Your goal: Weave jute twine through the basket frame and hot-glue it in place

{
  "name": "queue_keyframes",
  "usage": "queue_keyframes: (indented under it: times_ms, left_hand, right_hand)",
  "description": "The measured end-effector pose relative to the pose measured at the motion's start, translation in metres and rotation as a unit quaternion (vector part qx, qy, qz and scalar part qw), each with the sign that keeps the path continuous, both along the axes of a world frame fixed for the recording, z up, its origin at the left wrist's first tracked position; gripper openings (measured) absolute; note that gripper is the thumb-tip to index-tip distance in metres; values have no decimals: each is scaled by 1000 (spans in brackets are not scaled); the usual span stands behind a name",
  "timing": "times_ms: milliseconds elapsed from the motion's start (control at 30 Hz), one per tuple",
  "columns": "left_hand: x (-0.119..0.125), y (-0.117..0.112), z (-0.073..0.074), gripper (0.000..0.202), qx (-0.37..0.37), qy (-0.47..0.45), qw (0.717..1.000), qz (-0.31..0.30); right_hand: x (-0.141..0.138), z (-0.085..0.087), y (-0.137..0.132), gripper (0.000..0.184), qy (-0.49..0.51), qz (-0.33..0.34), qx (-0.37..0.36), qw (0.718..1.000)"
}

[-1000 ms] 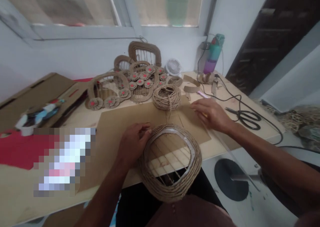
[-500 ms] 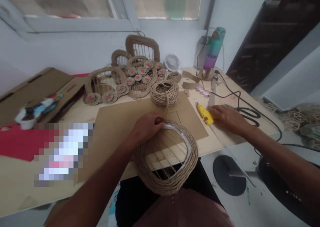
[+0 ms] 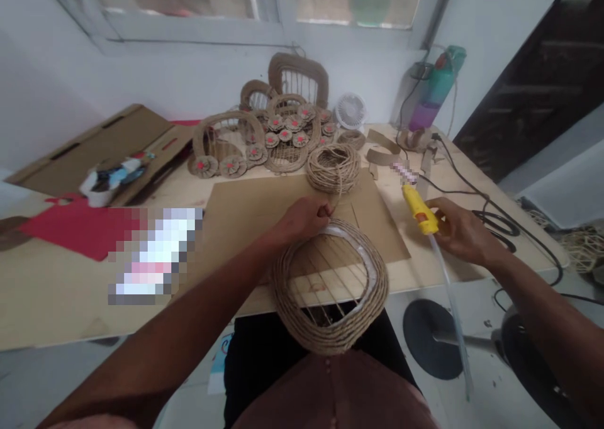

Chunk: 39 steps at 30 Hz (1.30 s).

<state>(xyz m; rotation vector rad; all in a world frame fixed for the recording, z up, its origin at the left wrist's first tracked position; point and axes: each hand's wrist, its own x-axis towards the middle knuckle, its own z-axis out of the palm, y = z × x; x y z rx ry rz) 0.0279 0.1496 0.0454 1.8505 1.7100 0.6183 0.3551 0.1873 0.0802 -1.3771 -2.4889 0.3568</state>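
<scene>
A round frame (image 3: 284,278) wound with jute twine, with strands strung across its opening, leans over the table's front edge towards my body. At its top edge my left hand (image 3: 304,220) is closed, pinching the twine (image 3: 338,197) that runs down from a coil of twine (image 3: 333,168). A strip of whitish material lines part of the frame's inner edge. To the right, my right hand (image 3: 465,233) grips a yellow glue gun (image 3: 419,209), nozzle pointing away. A long clear glue stick (image 3: 452,303) trails from its back end.
A brown cardboard sheet (image 3: 257,209) lies under the coil. Behind stand twine-wound baskets (image 3: 229,130) with paper flowers, a small white fan (image 3: 350,111) and a teal-purple bottle (image 3: 438,89). A black cable (image 3: 476,190) runs along the right. Red sheet (image 3: 80,228) lies left.
My right hand has raised the glue gun off the table, and the glue stick now hangs more steeply. My left hand stays at the frame's top edge. The view has shifted left.
</scene>
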Motion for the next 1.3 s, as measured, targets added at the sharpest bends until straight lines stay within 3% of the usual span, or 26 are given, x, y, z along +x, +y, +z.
queue_keyframes:
  times_ms: [33, 100, 167, 267, 367, 567, 700, 867, 1067, 1200, 1300]
  left_hand:
    - [-2, 1, 0, 11, -1, -19, 1000, -1]
    - [-7, 1, -1, 12, -2, -58, 998, 0]
    - [-12, 1, -1, 16, -2, -95, 995, 7]
    - [-19, -2, -2, 21, 0, -137, 990, 24]
    - [-22, -4, -3, 23, 3, -167, 985, 38]
    - [-22, -5, -5, 23, 15, -194, 980, 49]
    - [-20, -4, -6, 20, 30, -194, 979, 56]
    - [-21, -10, -2, 29, 56, -192, 977, 69]
    - [-35, -54, -1, 31, 121, -127, 968, 177]
    - [-35, -94, -12, 30, 134, -72, 963, 222]
    - [-29, -111, -21, 29, 146, -23, 964, 222]
  right_hand:
    - [-1, 1, -9, 38, 84, -18, -56, 995]
    - [-7, 1, -28, 41, 226, -23, -185, 956]
    - [-20, -1, -49, 42, 299, -60, -263, 915]
    - [-49, -7, -75, 42, 346, -83, -339, 871]
    - [-78, -9, -89, 43, 305, -35, -383, 871]
    - [-116, -13, -94, 34, 202, 93, -291, 930]
    - [-131, -22, -92, 26, 150, 108, -200, 962]
    - [-140, -30, -89, 22, 102, 124, -140, 977]
    - [-143, -33, -87, 20, 58, 133, -125, 981]
    - [-145, -33, -89, 20, 51, 124, -103, 986]
    - [-149, -29, -92, 16, 35, 119, -86, 989]
